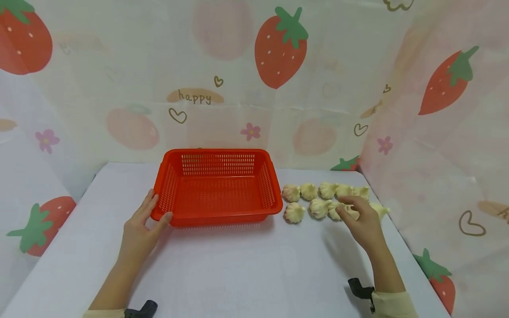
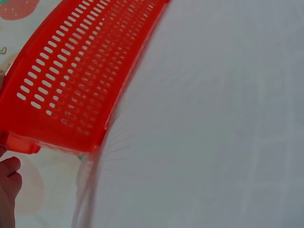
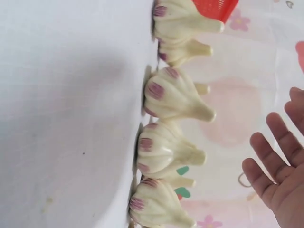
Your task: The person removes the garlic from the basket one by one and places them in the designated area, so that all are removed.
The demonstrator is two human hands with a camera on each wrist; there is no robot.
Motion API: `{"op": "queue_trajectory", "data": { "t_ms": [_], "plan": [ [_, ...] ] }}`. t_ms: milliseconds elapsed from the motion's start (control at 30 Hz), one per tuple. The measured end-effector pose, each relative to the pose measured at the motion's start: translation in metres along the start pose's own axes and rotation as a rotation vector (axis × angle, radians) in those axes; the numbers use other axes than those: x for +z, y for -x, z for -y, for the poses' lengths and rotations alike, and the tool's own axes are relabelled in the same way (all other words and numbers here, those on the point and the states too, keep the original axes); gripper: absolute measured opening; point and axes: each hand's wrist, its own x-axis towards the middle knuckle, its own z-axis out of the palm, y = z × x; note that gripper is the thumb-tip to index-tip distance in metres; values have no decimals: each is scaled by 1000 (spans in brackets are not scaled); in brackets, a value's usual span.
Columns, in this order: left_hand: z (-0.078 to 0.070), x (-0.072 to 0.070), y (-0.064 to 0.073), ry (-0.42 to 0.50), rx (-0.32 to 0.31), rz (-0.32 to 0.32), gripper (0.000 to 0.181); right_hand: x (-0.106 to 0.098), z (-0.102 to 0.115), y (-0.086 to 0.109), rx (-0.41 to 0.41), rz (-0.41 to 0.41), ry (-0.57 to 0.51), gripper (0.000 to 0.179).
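Note:
A red plastic basket (image 1: 218,220) with slotted walls sits on the white table. My left hand (image 1: 141,234) holds its front left corner, fingers along the left side and thumb at the front; in the left wrist view, part of that hand (image 2: 9,183) shows beside the basket (image 2: 57,85). Several garlic bulbs (image 1: 294,213) stand in two rows to the right of the basket. Over the right part of the front row is my right hand (image 1: 363,223), which hides some bulbs. The right wrist view has its fingers extended and apart from the garlic bulbs (image 3: 173,92).
White cloth covers the table (image 1: 238,269). A strawberry-print curtain (image 1: 222,66) hangs behind it and along both sides. The table's right edge runs close beside the last bulbs.

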Motion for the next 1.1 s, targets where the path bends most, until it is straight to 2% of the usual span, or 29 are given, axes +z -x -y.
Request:
{"op": "queue_trajectory", "data": {
  "t_ms": [200,367,500,733,933,1100],
  "plan": [
    [-3,-2,0,-9,14,12,75,0,-1,11,-75,-54,41,28],
    [-6,-6,-2,-45,21,23,75,1,-1,19,-105,-61,57,31],
    [-6,-10,-4,-71,18,44,76,6,-3,27,-122,-52,84,32],
    [-8,-17,-8,-77,43,44,73,6,-7,37,-95,-2,142,32],
    [-6,-25,-9,-98,44,101,73,-1,-10,34,-150,-10,147,34],
    [-7,-41,-9,-123,6,186,74,-5,-13,34,-155,12,173,34]
  ]
}}
